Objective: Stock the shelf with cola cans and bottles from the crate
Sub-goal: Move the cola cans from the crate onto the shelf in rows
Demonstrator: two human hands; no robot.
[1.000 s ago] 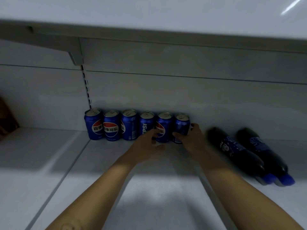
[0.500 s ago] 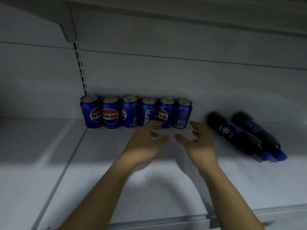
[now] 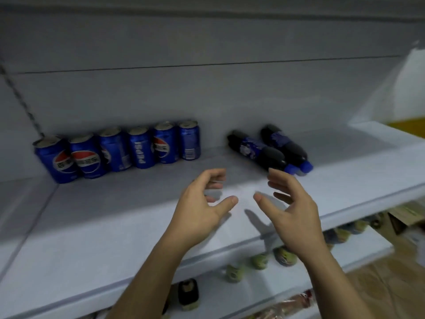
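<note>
A white shelf (image 3: 110, 231) of smooth, matt sheet metal runs across the view, with a flat grey back panel (image 3: 207, 93) behind it and a slotted upright (image 3: 21, 100) at the far left. Six cola cans (image 3: 140, 148) stand upright in one tight row along the back panel. They are glossy blue cylinders with dull silver tops, and several show a round red, white and blue logo. To the right of the row, separated from it by a gap of bare shelf, two bottles (image 3: 257, 151) lie on their sides touching each other. They are dark, rounded plastic with blue labels, and their blue screw caps point towards the front edge.

Both bare forearms reach in over the shelf's front part. The left hand (image 3: 202, 210) and the right hand (image 3: 292, 210) hover side by side with palms turned towards each other. Their fingers (image 3: 213, 176) are loosely curved and spread, released and grasping nothing. The right hand's fingertips appear just in front of the bottle caps, and whether they touch them cannot be told.

Under the shelf's lip a lower shelf (image 3: 363, 247) carries small containers (image 3: 259, 261) with rounded yellow-green tops, too blurred to identify. Brownish floor (image 3: 391, 288) shows at the lower right.
</note>
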